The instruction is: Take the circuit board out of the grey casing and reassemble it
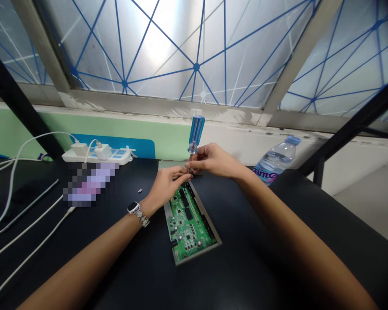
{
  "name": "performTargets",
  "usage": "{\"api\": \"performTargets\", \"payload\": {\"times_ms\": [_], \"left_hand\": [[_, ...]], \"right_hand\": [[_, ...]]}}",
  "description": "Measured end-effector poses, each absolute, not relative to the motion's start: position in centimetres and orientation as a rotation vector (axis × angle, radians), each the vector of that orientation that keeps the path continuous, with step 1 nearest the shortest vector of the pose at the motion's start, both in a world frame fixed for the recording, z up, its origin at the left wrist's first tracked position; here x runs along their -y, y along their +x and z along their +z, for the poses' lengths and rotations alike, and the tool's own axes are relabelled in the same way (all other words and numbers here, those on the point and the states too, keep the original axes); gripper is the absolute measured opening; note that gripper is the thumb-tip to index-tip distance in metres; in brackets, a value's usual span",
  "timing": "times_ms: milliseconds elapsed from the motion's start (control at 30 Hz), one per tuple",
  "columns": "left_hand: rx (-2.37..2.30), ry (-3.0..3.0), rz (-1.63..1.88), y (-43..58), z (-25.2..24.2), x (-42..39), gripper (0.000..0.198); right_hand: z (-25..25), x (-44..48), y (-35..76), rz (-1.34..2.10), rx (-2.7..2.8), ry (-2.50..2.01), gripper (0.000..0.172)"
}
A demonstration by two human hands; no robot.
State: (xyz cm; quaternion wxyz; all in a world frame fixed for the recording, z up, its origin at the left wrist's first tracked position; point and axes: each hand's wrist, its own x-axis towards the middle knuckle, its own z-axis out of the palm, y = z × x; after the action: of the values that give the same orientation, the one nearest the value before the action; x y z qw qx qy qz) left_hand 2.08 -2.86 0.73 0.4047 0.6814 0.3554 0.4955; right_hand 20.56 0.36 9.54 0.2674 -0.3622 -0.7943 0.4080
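A: Where's the circuit board (191,224)?
B: Mid-view, in a shallow metal tray (198,254) on the dark tabletop (252,267). Take it as the clock's centre.
A: And the screwdriver (197,131)?
B: At twelve, blue handle up, almost upright with a slight lean towards one. Its tip is hidden behind fingers, so I can't tell what it touches.
A: Who has it?
B: The right hand (215,160), at one o'clock. Its fingers are clamped on the shaft, just below the handle.
A: What about the left hand (170,183)?
B: At eleven, over the tray's far end. Thumb and fingertips are close together beside the lower shaft; whether they grip it, I can't tell. There's a watch (133,207) on that wrist, with a bracelet (144,220) next to it.
A: Anything around them?
B: Tiny shiny bits (140,190) near the left hand, at ten. Farther out that way, a white power strip (123,158) with chargers plugged in. At two, a tilted water bottle (276,157).
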Motion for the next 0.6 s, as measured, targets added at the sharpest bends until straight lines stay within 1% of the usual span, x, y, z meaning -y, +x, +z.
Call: {"api": "performTargets", "payload": {"times_ms": [167,333,600], "left_hand": [[-0.944,1.718,1.28,2.07,0.94,2.8,0.017],[-0.995,1.757,1.295,2.15,0.7,2.47,0.019],[-0.895,1.753,1.281,2.68,0.32,1.93,0.018]], "right_hand": [[9.7,-0.16,20.42,1.167,2.141,-0.95,0.014],[9.71,-0.31,20.48,1.179,2.14,-0.968,0.015],[9.7,-0.16,20.26,1.303,2.108,-0.933,0.015]]}}
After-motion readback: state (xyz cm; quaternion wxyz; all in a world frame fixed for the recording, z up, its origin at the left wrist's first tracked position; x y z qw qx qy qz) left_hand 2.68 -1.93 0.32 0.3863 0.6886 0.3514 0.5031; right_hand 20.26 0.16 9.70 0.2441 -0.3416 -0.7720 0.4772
